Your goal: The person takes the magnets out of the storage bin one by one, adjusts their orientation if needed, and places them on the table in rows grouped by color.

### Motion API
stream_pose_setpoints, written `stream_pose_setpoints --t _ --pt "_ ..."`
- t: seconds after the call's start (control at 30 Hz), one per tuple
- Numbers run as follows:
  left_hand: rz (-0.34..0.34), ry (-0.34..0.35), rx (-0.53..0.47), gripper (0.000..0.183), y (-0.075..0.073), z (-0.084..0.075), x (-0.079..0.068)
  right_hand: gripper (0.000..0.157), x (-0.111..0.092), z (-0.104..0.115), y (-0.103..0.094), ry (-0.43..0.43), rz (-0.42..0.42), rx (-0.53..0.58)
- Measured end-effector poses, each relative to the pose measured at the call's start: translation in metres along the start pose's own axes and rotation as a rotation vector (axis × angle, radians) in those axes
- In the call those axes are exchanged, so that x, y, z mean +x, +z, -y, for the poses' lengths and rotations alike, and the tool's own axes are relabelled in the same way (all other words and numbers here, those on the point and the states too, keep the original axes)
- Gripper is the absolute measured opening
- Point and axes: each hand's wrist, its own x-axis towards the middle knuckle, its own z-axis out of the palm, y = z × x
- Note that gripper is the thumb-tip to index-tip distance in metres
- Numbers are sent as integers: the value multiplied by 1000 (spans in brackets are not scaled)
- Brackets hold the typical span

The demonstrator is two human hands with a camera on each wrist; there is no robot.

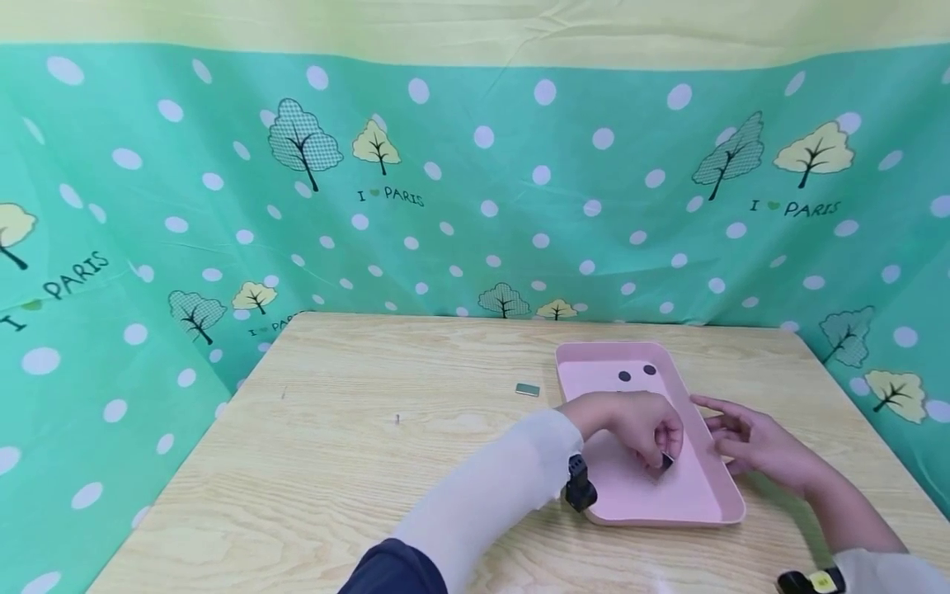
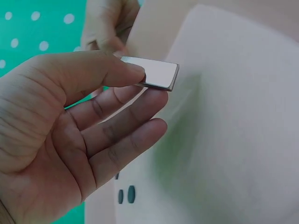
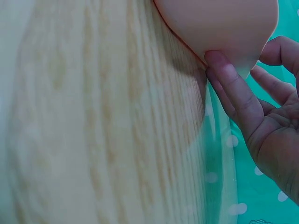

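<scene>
L hand (image 1: 640, 422) pinches sm. rect. piece (image 2: 159, 73) at its fingertips, above pink tray (image 1: 693, 499); long axis approx. in line w/ thumb. R hand (image 1: 768, 450), fingers relaxed, touches tray's outer side, farther from piece.

Site type: screened tabletop workstation. A green fabric curtain (image 1: 460, 190) with pale polka dots, printed trees and "I PARIS" lettering encloses the far, left and right sides. A light wood-grain table (image 1: 297, 462) provides the work surface. A small black wrist-worn camera (image 1: 580, 487) indicates a recording setup. The surrounding building type cannot be determined.
</scene>
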Motion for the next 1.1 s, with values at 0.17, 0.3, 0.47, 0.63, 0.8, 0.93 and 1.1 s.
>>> stream_pose_setpoints --t 0.17,0.3,0.47,0.63,0.8,0.93,1.1 --pt "-54 13 5 16 -7 -2 -10 65 1 -1 1 10 -9 -6" --pt "-87 32 6 16 -11 -2 -17 66 0 -2 1 10 -14 -9" --pt "-108 91 -10 21 -15 1 -26 66 0 -2 1 19 -16 -16" --pt "-133 129 -30 24 -16 8 -34 66 1 -1 2 26 -14 -20" --pt "-196 181 -44 22 -16 15 -41 66 1 -1 2 32 -23 -31" --pt "-247 205 -59 22 -16 22 -46 66 1 0 3 47 -35 -35" --pt "-319 230 -126 22 -15 32 -53 68 -1 0 4 54 -55 -34"
